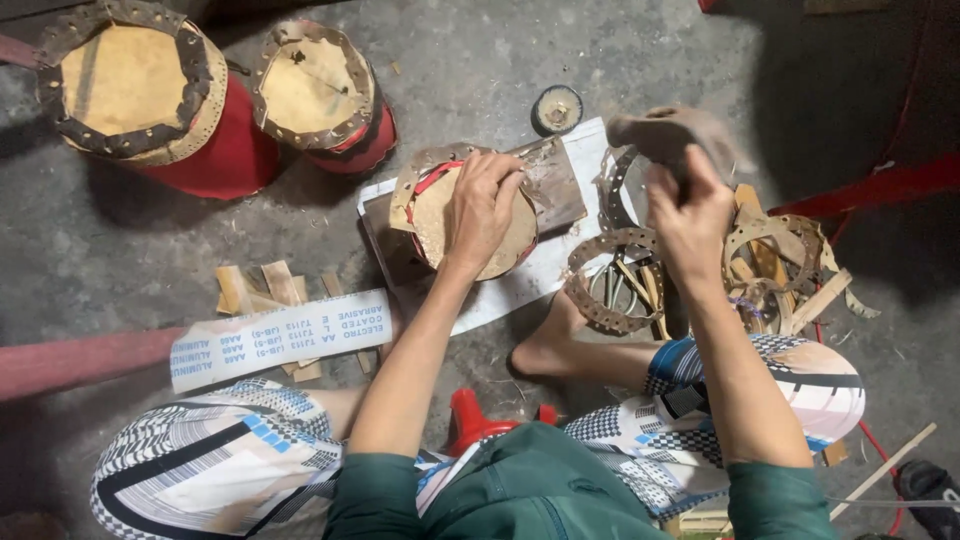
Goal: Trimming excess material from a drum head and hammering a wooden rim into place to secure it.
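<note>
A small red drum [505, 255] with a tan hide head and a perforated leather rim lies on a dark board [555, 185]. My left hand [482, 205] presses flat on top of the drum head. My right hand [690, 205] is raised to the right, shut on a worn brownish mallet-like tool [660, 130], blurred. A loose perforated leather ring [590, 290] lies between the drum and my right hand.
Two larger red drums [225, 150] [365, 140] stand at the back left. A strip of sandpaper [280, 338] and wood slats [265, 288] lie at left. Leather rings and wooden wedges [775, 255] pile up at right. A small round spool [557, 108] sits behind the board.
</note>
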